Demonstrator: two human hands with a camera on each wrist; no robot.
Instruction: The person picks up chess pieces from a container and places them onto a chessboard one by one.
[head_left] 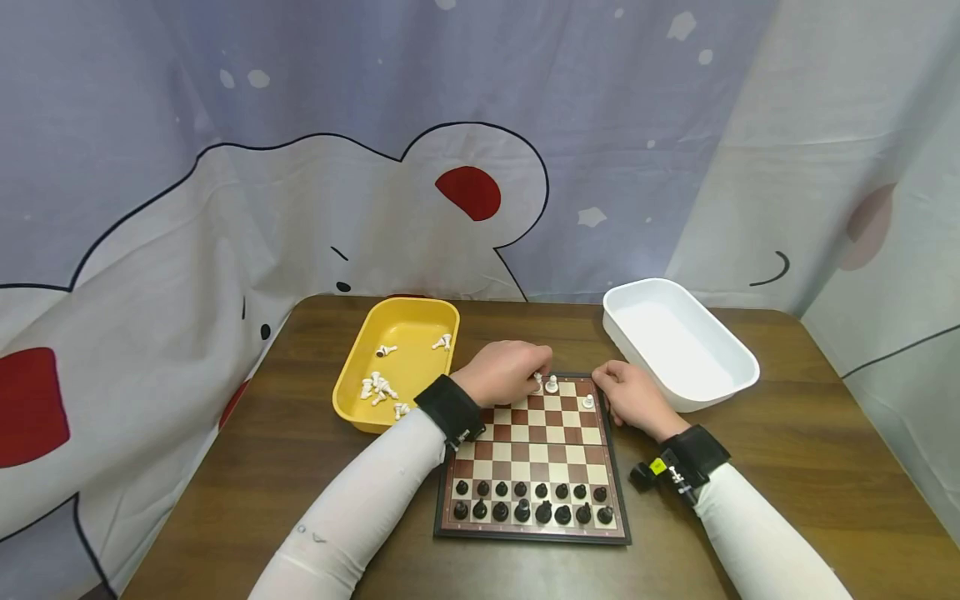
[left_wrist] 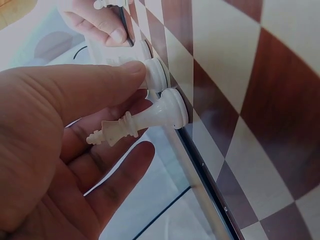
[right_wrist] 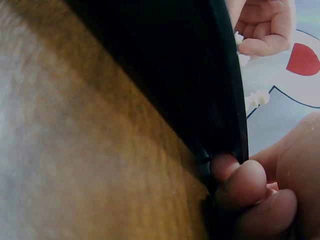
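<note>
My left hand [head_left: 501, 372] is over the far edge of the chessboard [head_left: 528, 540], thumb and fingers pinching a white chess piece [left_wrist: 159, 75] whose top they cover. Beside it in the left wrist view a white king [left_wrist: 167, 109] stands on the board. Another white piece [head_left: 552, 384] stands to the right, and a white pawn [head_left: 588, 402] is further right. My right hand [head_left: 632, 395] holds the board's right edge near the far corner, its fingers curled against the dark rim in the right wrist view. Black chess pieces [head_left: 522, 510] fill two rows on the near side.
Left of the board, a yellow tray [head_left: 347, 375] contains several loose white chess pieces [head_left: 378, 386]. A white tray [head_left: 678, 333] stands behind my right hand. The wooden table [head_left: 810, 467] meets a patterned curtain [head_left: 337, 208] at the back.
</note>
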